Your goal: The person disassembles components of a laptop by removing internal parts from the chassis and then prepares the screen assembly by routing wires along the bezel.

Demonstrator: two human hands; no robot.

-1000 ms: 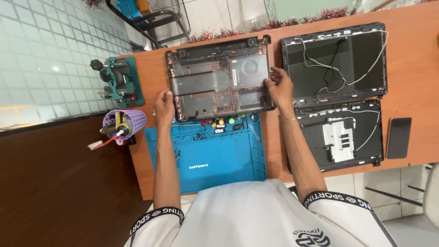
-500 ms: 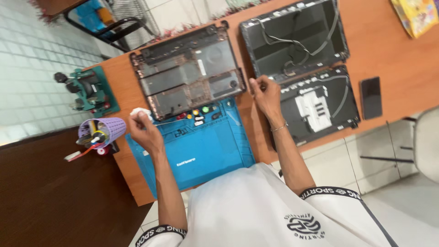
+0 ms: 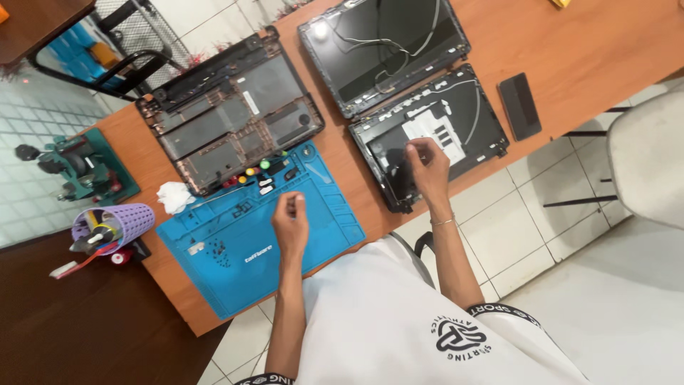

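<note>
Two hands hang over the desk. Left hand (image 3: 291, 219), fingers curled together and empty, is above the blue mat (image 3: 235, 246). Right hand (image 3: 427, 165), fingers pinched together, touches the black panel (image 3: 456, 117).

Person in a white short-sleeved T-shirt (image 3: 399, 314) with black lettered sleeve bands, a round black chest emblem, and a thin silver bracelet (image 3: 442, 222) on the right wrist.
</note>
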